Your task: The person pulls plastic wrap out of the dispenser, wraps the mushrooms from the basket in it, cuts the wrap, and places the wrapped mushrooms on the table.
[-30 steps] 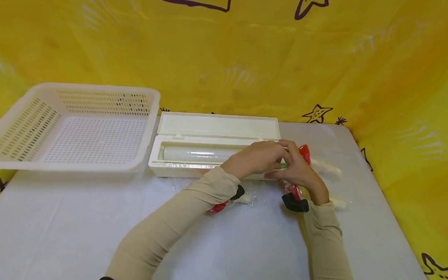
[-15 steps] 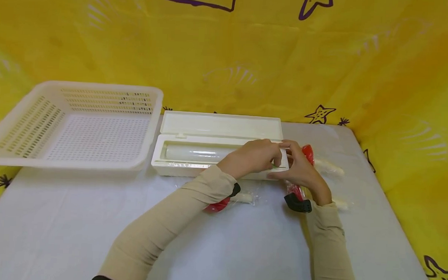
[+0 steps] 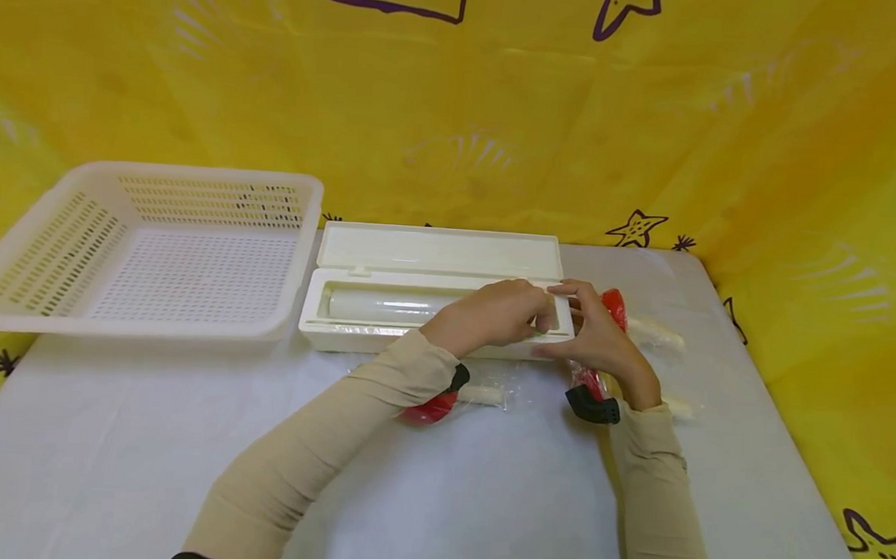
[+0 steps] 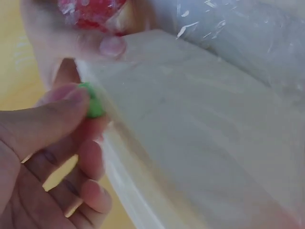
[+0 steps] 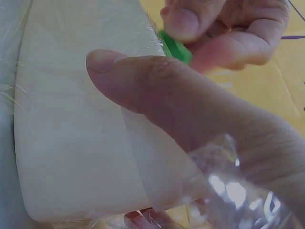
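A long white cling film dispenser (image 3: 340,341) lies with its lid (image 3: 438,250) flipped back, a roll of film (image 3: 383,304) inside. My left hand (image 3: 487,315) is over the front edge near its right end. In the left wrist view, thumb and finger pinch a small green slide cutter (image 4: 95,104) on that edge, the other fingers loosely curled. My right hand (image 3: 603,340) grips the dispenser's right end, its thumb (image 5: 138,78) on the front face in the right wrist view. The slide cutter is hidden by my left hand in the head view.
A white perforated basket (image 3: 311,232) stands at the left. Film-wrapped items with red heads and pale handles lie around: one red head (image 3: 431,408) below my left wrist, pale handles (image 3: 656,332) right of my right hand. A yellow patterned cloth (image 3: 456,105) hangs behind.
My left hand has moved a little left along the dispenser's front edge, away from my right hand. The right hand keeps its hold on the end. The head view has shifted slightly.
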A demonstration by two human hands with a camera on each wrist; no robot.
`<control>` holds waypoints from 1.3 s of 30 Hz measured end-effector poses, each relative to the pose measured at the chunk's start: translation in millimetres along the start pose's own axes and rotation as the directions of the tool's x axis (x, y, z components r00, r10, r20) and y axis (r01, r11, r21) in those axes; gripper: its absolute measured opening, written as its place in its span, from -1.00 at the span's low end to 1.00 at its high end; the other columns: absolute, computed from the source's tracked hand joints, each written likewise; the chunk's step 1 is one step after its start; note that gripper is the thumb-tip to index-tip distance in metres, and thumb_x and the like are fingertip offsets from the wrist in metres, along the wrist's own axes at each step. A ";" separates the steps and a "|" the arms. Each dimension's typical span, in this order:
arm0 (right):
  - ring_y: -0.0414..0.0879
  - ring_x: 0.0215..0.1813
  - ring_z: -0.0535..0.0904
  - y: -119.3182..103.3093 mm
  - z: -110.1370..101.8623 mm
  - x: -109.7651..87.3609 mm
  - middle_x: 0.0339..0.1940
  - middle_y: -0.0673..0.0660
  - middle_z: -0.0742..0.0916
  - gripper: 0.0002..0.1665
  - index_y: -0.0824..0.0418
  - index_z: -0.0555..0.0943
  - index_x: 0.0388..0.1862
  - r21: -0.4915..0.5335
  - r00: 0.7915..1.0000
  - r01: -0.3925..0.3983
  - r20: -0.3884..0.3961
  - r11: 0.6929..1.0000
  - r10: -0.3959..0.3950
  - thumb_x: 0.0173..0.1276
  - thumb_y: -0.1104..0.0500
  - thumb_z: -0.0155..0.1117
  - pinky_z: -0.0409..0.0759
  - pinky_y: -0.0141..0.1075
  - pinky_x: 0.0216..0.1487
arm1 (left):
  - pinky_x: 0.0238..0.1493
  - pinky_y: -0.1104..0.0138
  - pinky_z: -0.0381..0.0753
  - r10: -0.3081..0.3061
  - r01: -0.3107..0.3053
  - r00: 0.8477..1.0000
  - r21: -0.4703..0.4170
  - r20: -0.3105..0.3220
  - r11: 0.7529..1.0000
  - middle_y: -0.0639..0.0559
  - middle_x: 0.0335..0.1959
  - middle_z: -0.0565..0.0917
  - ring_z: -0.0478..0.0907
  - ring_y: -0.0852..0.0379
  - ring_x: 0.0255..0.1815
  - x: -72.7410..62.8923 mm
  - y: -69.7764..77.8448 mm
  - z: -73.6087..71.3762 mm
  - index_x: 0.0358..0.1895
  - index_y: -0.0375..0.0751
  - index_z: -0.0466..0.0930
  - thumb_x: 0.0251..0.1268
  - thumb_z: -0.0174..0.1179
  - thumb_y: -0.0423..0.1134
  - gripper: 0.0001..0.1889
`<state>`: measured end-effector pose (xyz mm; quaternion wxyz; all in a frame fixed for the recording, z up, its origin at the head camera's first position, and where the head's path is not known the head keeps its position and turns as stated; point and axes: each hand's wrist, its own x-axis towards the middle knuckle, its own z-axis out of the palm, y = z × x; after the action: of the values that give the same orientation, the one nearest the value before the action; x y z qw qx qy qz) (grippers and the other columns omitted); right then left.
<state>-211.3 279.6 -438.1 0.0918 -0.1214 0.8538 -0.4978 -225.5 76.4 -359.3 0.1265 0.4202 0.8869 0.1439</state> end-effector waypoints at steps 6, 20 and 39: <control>0.32 0.35 0.37 -2.0 -1.5 -0.7 0.49 0.23 0.23 0.08 0.21 0.18 0.39 -0.049 0.999 -0.047 -0.012 0.998 0.046 -0.01 0.18 0.65 0.55 -0.04 0.18 | -0.13 0.32 0.52 -0.033 0.033 0.999 -0.005 0.018 0.999 0.00 -0.31 0.69 0.51 0.09 -0.24 -15.5 -11.0 -4.2 -0.19 -0.11 0.74 0.26 0.27 -0.41 -0.85; 0.34 0.37 0.35 -4.0 3.0 -0.9 0.50 0.24 0.21 0.07 0.23 0.17 0.40 -0.023 0.998 -0.056 0.002 0.998 0.056 0.02 0.20 0.63 0.48 0.16 0.29 | -0.11 0.31 0.50 -0.041 0.042 0.999 -0.073 0.010 0.996 0.03 -0.45 0.60 0.47 0.10 -0.30 -43.2 -30.6 -8.0 -0.23 -0.15 0.74 0.26 0.22 -0.46 -0.84; 0.36 0.44 0.27 -3.5 1.1 0.3 0.52 0.24 0.20 0.11 0.18 0.13 0.43 -0.034 0.996 -0.085 0.009 0.996 0.086 0.01 0.15 0.64 0.37 0.22 0.39 | -0.06 0.24 0.62 -0.149 0.138 0.987 -0.158 -0.061 0.978 0.02 -0.29 0.74 0.58 0.07 -0.24 -108.8 -67.9 -12.7 -0.27 -0.21 0.72 0.27 0.23 -0.46 -0.88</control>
<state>-210.9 276.9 -435.6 0.1154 -0.0888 0.8659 -0.4785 -211.1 -51.6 -360.9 0.1365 0.3388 0.9052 0.2174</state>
